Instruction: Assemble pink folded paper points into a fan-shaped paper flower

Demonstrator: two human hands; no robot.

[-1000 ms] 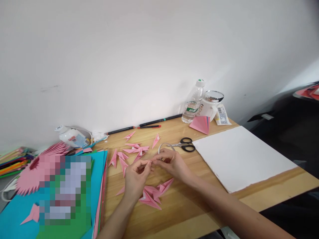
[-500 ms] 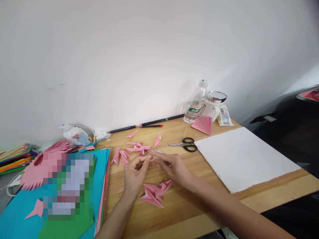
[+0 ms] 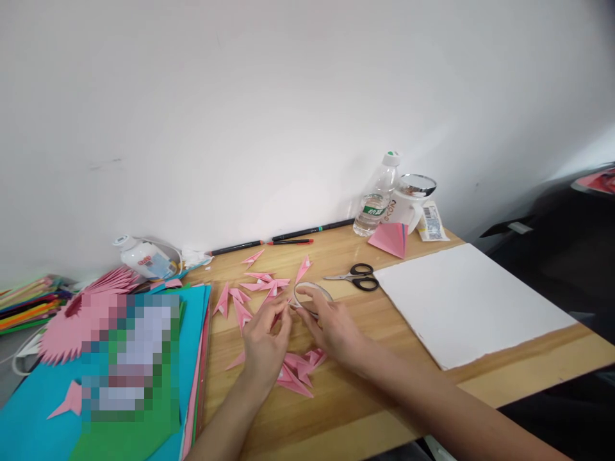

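Observation:
My right hand (image 3: 331, 326) grips a thin tape roll (image 3: 313, 296), a white ring standing up above its fingers. My left hand (image 3: 263, 342) pinches with thumb and forefinger at the ring's left edge, where the two hands meet; what it pinches is too small to name. Both hands hover over the wooden desk (image 3: 346, 397). Folded pink paper pieces (image 3: 295, 371) lie in a small pile just below my hands. More pink folded pieces (image 3: 259, 285) are scattered beyond them toward the wall.
Black-handled scissors (image 3: 355, 277) lie right of my hands, beside a white sheet (image 3: 466, 304). A water bottle (image 3: 377, 198), a white mug (image 3: 408, 205) and a pink folded square (image 3: 389, 238) stand at the back. Coloured paper sheets (image 3: 48, 397), a glue bottle (image 3: 141, 257) and pencils (image 3: 29, 307) fill the left.
The tape ring has come upright and clearly visible above my right hand. Both hands have dipped slightly toward the desk, staying joined at the fingertips.

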